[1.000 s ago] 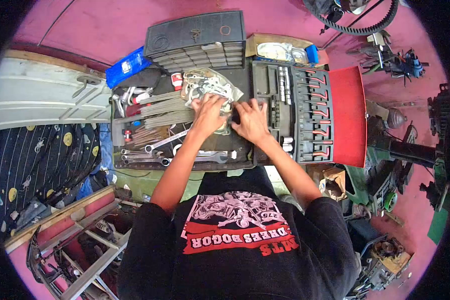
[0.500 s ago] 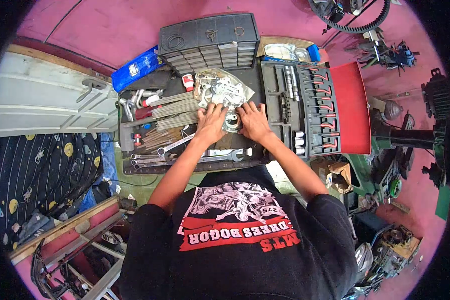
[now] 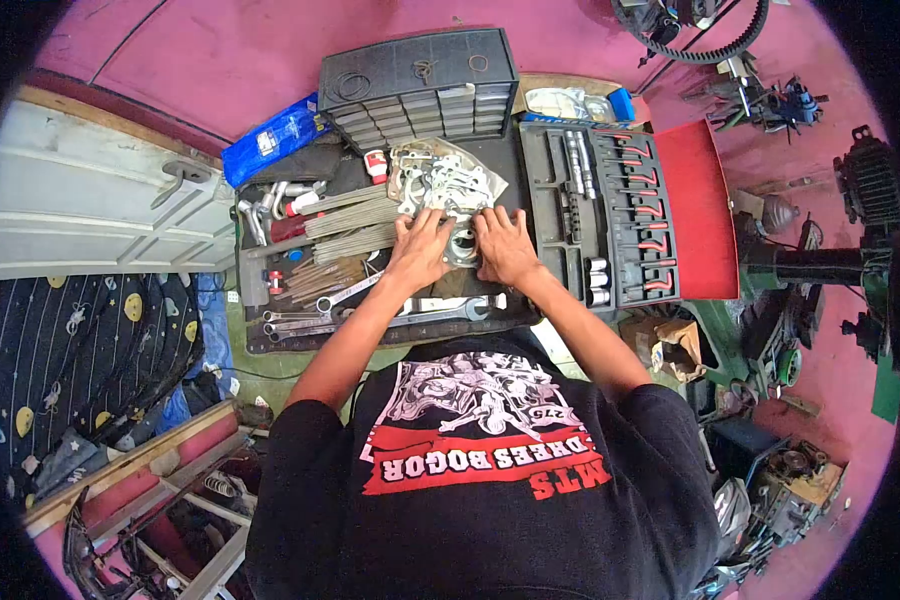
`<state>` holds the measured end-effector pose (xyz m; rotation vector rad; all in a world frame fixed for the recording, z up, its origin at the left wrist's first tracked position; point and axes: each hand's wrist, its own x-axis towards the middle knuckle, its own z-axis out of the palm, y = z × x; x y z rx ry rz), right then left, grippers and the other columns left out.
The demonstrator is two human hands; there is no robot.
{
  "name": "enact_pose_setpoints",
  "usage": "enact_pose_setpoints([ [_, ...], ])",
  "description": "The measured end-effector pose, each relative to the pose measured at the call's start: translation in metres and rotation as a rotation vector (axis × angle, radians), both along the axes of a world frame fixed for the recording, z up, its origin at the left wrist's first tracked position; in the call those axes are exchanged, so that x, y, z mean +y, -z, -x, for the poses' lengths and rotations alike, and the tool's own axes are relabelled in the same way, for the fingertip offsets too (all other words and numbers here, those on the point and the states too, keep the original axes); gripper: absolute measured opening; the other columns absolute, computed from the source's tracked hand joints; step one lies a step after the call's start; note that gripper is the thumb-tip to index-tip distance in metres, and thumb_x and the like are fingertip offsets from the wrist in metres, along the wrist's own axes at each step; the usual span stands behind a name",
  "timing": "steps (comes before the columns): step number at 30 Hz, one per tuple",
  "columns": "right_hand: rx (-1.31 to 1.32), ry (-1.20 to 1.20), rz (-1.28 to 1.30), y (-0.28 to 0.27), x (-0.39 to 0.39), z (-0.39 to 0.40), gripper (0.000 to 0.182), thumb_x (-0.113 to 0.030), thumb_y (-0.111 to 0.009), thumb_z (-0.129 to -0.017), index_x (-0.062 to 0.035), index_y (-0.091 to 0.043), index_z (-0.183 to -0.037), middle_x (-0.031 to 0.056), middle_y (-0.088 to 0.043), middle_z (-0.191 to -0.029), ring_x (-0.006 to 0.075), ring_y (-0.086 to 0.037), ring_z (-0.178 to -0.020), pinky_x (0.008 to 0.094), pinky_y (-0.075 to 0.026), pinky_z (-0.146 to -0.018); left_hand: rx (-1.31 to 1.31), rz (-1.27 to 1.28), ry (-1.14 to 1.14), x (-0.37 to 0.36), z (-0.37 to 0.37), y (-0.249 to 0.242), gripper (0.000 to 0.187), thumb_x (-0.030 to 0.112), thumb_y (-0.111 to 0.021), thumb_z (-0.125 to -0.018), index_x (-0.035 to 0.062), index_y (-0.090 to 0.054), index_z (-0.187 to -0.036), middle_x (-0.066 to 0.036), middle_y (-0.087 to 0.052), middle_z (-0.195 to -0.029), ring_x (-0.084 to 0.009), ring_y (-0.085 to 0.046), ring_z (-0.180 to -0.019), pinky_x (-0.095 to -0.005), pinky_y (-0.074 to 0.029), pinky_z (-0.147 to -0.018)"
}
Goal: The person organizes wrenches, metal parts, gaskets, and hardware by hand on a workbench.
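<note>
A clear plastic bag of metal-grey gaskets (image 3: 450,185) lies on the dark workbench top, in front of the drawer cabinet. My left hand (image 3: 420,248) grips its lower left side with curled fingers. On the opposite side my right hand (image 3: 507,247) has its fingers bent over the bag's edge. Between the two hands shows a round ring-shaped gasket (image 3: 462,242). Both thumbs are close to this ring, and the exact finger contact is partly hidden. Left of my left hand lie bundles of thin rods (image 3: 355,225). Several wrenches (image 3: 370,316) lie below my wrists.
A black small-parts drawer cabinet (image 3: 420,90) stands at the back. On the right is an open red toolbox (image 3: 698,215) with sockets and red-handled T-wrenches (image 3: 645,215). A blue packet (image 3: 273,138) and a red-and-white bottle (image 3: 375,165) lie at the left back.
Both hands stay at the bag, with slight finger shifts around the ring gasket. The camera view has moved a little.
</note>
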<state>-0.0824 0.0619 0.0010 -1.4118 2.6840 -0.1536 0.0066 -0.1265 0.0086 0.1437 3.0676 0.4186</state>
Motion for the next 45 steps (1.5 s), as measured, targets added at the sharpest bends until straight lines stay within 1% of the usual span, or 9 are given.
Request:
enact_pose_setpoints([
  [6, 0.007, 0.018, 0.034, -0.011, 0.004, 0.006, 0.084, -0.036, -0.094, -0.05, -0.0038, -0.057, -0.118, 0.0114, -0.056, -0.117, 0.0294, -0.052, -0.12, 0.0545, -0.038, -0.103, 0.054, 0.005, -0.017, 0.006, 0.003, -0.001, 0.089, 0.032, -0.092, -0.061, 0.0072, -0.057, -0.139, -0.01, -0.052, -0.138, -0.0268, -0.043, -0.136, -0.0561, -0.032, -0.104],
  [14, 0.043, 0.012, 0.063, -0.032, 0.016, 0.016, 0.094, -0.034, -0.091, -0.057, -0.0034, -0.053, -0.138, 0.0117, -0.054, -0.129, 0.0282, -0.049, -0.125, 0.0541, -0.037, -0.105, 0.111, -0.033, -0.031, 0.011, 0.018, -0.009, 0.083, 0.031, -0.087, -0.064, 0.0112, -0.056, -0.138, -0.005, -0.053, -0.138, -0.0248, -0.042, -0.138, -0.0572, -0.031, -0.103],
  [17, 0.099, 0.009, 0.113, -0.044, 0.018, 0.025, 0.093, -0.033, -0.09, -0.058, -0.0042, -0.054, -0.139, 0.0104, -0.054, -0.13, 0.0272, -0.049, -0.126, 0.0542, -0.036, -0.106, 0.138, 0.004, -0.062, 0.015, 0.025, -0.023, 0.083, 0.032, -0.087, -0.065, 0.0123, -0.056, -0.14, -0.005, -0.052, -0.14, -0.0247, -0.042, -0.139, -0.0575, -0.031, -0.103],
  [21, 0.178, 0.029, 0.189, -0.081, 0.019, 0.041, 0.089, -0.029, -0.088, -0.058, -0.0051, -0.055, -0.137, 0.0095, -0.054, -0.131, 0.0263, -0.05, -0.125, 0.054, -0.036, -0.106, 0.198, 0.012, -0.072, 0.014, 0.042, -0.056, 0.088, 0.025, -0.086, -0.067, 0.0104, -0.05, -0.145, -0.006, -0.049, -0.146, -0.0263, -0.039, -0.14, -0.0589, -0.03, -0.104],
  [23, 0.178, 0.035, 0.218, -0.098, 0.017, 0.052, 0.089, -0.028, -0.085, -0.059, -0.0069, -0.054, -0.14, 0.0108, -0.054, -0.138, 0.0298, -0.052, -0.122, 0.0549, -0.036, -0.105, 0.263, -0.004, -0.058, 0.01, 0.051, -0.078, 0.089, 0.026, -0.087, -0.066, 0.0111, -0.05, -0.146, -0.004, -0.048, -0.148, -0.0259, -0.039, -0.14, -0.0591, -0.031, -0.103],
  [26, 0.285, 0.048, 0.336, -0.129, 0.012, 0.07, 0.091, -0.027, -0.085, -0.058, -0.0078, -0.053, -0.142, 0.0093, -0.054, -0.139, 0.0299, -0.052, -0.121, 0.0527, -0.037, -0.099, 0.346, 0.07, -0.062, 0.006, 0.069, -0.116, 0.09, 0.027, -0.088, -0.067, 0.0116, -0.049, -0.147, -0.003, -0.048, -0.148, -0.0256, -0.039, -0.14, -0.0584, -0.031, -0.101],
  [31, 0.395, 0.045, 0.425, -0.194, 0.002, 0.093, 0.096, -0.027, -0.086, -0.056, -0.008, -0.052, -0.144, 0.0089, -0.054, -0.141, 0.0296, -0.052, -0.122, 0.0545, -0.036, -0.1, 0.523, 0.178, -0.097, 0.003, 0.095, -0.176, 0.093, 0.025, -0.087, -0.065, 0.0151, -0.049, -0.149, 0.0, -0.049, -0.148, -0.0239, -0.039, -0.138, -0.0557, -0.03, -0.099],
  [34, 0.452, 0.028, 0.457, -0.227, 0.0, 0.106, 0.098, -0.027, -0.087, -0.055, -0.0086, -0.052, -0.145, 0.009, -0.054, -0.141, 0.0295, -0.052, -0.123, 0.0543, -0.035, -0.101, 0.628, 0.273, -0.099, 0.001, 0.101, -0.214, 0.092, 0.029, -0.087, -0.069, 0.0164, -0.048, -0.151, 0.002, -0.048, -0.148, -0.023, -0.038, -0.138, -0.0539, -0.03, -0.098],
  [45, 0.803, -0.033, 0.661, -0.325, -0.005, 0.137, 0.095, -0.029, -0.086, -0.055, -0.0142, -0.055, -0.143, 0.005, -0.056, -0.139, 0.0256, -0.053, -0.117, 0.0508, -0.036, -0.098, 0.943, 0.414, -0.082, -0.013, 0.131, -0.313, 0.09, 0.033, -0.088, -0.068, 0.021, -0.051, -0.148, 0.006, -0.052, -0.144, -0.0201, -0.04, -0.134, -0.0522, -0.027, -0.098],
])
